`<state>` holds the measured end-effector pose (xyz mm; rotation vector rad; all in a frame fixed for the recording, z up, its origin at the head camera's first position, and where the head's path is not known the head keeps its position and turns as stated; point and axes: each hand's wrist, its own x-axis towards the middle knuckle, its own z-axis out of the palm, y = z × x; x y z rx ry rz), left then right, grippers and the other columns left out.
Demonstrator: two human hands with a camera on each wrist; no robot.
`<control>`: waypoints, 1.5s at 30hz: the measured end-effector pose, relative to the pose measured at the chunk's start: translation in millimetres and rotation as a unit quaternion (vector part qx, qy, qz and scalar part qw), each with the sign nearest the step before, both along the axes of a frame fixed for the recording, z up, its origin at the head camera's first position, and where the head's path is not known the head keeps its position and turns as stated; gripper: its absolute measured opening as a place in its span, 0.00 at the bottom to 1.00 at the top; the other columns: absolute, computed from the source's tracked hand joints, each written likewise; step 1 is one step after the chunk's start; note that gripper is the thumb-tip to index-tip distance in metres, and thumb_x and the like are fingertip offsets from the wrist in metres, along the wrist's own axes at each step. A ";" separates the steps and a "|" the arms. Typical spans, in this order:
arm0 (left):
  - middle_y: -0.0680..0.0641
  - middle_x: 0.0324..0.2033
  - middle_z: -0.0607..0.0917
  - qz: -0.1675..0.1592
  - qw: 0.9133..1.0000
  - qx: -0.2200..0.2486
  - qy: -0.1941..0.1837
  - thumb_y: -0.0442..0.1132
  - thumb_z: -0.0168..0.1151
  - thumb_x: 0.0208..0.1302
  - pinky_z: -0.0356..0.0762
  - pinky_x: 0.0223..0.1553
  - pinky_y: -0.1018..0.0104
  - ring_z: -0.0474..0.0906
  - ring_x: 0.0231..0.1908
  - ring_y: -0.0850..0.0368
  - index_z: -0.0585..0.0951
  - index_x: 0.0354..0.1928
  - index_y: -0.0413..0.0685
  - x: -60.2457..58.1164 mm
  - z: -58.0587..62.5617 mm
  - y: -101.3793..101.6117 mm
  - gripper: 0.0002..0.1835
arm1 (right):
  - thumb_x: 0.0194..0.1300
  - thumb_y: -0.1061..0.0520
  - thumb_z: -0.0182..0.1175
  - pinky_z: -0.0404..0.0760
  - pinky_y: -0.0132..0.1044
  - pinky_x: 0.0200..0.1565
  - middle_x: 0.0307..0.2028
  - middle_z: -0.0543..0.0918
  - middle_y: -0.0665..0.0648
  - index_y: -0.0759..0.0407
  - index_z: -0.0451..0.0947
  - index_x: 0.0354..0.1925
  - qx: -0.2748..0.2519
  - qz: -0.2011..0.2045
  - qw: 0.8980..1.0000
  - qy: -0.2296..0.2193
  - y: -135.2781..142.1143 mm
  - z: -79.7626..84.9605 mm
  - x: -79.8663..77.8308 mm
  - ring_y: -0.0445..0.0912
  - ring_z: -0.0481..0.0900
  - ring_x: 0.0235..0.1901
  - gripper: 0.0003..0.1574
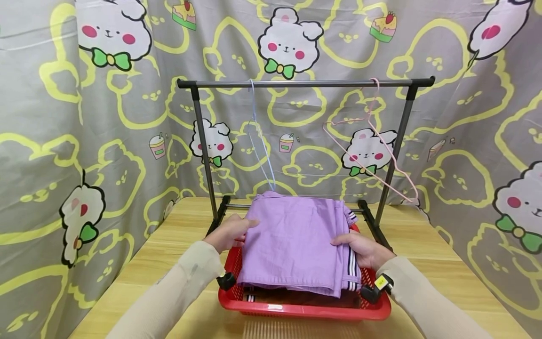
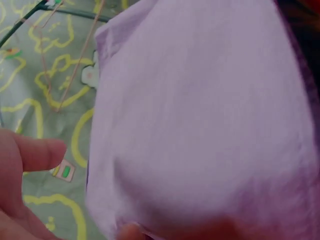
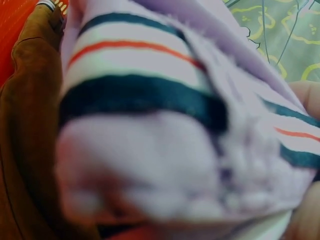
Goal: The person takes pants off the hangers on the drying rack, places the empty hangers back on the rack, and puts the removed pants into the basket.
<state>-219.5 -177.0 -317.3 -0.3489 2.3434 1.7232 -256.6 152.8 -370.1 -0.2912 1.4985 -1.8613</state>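
Note:
A folded purple garment (image 1: 292, 240) with navy, white and red striped trim lies over the red basket (image 1: 305, 310). My right hand (image 1: 366, 249) grips its right side, thumb on top; the right wrist view shows the striped trim (image 3: 145, 95) up close. At the left edge is my left hand (image 1: 234, 231), its thumb extended. In the left wrist view that thumb (image 2: 42, 154) stands apart from the cloth, while a fingertip (image 2: 132, 231) shows at the cloth's lower edge. A brown garment (image 1: 305, 296) lies under the purple one in the basket.
Behind the basket stands a dark metal clothes rack (image 1: 305, 84) on the wooden table (image 1: 178, 254). A blue hanger (image 1: 255, 127) and a pink hanger (image 1: 395, 165) hang from its bar. Patterned grey curtains (image 1: 237, 42) enclose the back and sides.

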 end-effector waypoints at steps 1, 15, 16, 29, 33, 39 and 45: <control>0.48 0.22 0.64 -0.009 1.000 -0.005 -0.003 0.45 0.60 0.59 0.69 0.25 0.66 0.62 0.22 0.56 0.65 0.35 0.42 -0.1 -0.8 2.2 0.17 | 0.61 0.62 0.48 0.76 0.47 0.45 0.37 0.77 0.58 0.64 0.56 0.47 0.001 0.000 1.000 0.000 0.0 0.0 -0.2 0.50 0.79 0.39 0.17; 0.35 0.58 0.64 -0.006 0.996 -0.087 0.019 0.44 0.65 0.53 0.61 0.54 0.42 0.62 0.57 0.39 0.56 0.63 0.29 3.1 -17.2 30.9 0.42 | 0.59 0.63 0.50 0.76 0.47 0.43 0.36 0.78 0.58 0.65 0.57 0.46 0.026 -0.028 0.999 0.008 -7.5 -4.4 -2.1 0.50 0.79 0.37 0.18; 0.35 0.58 0.65 0.001 0.996 -0.082 0.029 0.43 0.66 0.53 0.62 0.53 0.42 0.64 0.56 0.39 0.56 0.63 0.31 3.1 -18.6 31.3 0.42 | 0.59 0.63 0.50 0.76 0.47 0.43 0.36 0.78 0.58 0.65 0.57 0.47 0.028 -0.029 0.999 0.009 -8.2 -4.4 -2.2 0.50 0.79 0.37 0.18; 0.40 0.41 0.69 0.002 0.998 -0.003 0.066 0.23 0.55 0.31 0.70 0.44 0.57 0.69 0.41 0.48 0.65 0.41 0.31 2.2 -11.4 30.5 0.25 | 0.59 0.64 0.47 0.77 0.44 0.41 0.35 0.77 0.58 0.66 0.57 0.45 0.000 -0.017 1.000 0.012 -14.2 16.9 9.4 0.49 0.79 0.35 0.15; 0.42 0.37 0.71 0.003 0.997 0.018 0.074 0.26 0.54 0.29 0.71 0.38 0.62 0.70 0.37 0.50 0.66 0.34 0.37 4.4 3.2 27.5 0.21 | 0.59 0.64 0.46 0.77 0.44 0.42 0.35 0.78 0.57 0.65 0.59 0.44 -0.033 -0.011 0.999 -0.006 -18.9 28.0 13.1 0.49 0.80 0.36 0.14; 0.43 0.38 0.72 -0.004 0.997 0.030 0.078 0.29 0.54 0.30 0.71 0.36 0.63 0.71 0.35 0.51 0.67 0.35 0.40 7.9 13.5 24.5 0.21 | 0.58 0.63 0.46 0.78 0.44 0.41 0.34 0.79 0.57 0.66 0.59 0.43 -0.022 -0.026 0.999 -0.024 -17.6 26.3 15.0 0.49 0.80 0.35 0.14; 0.37 0.52 0.66 -0.033 0.998 -0.019 0.053 0.29 0.57 0.36 0.65 0.52 0.53 0.66 0.49 0.45 0.58 0.57 0.30 8.8 -3.6 25.9 0.39 | 0.53 0.63 0.51 0.79 0.45 0.37 0.33 0.77 0.59 0.67 0.56 0.45 0.078 -0.063 0.995 0.027 -10.0 9.1 17.4 0.50 0.80 0.32 0.22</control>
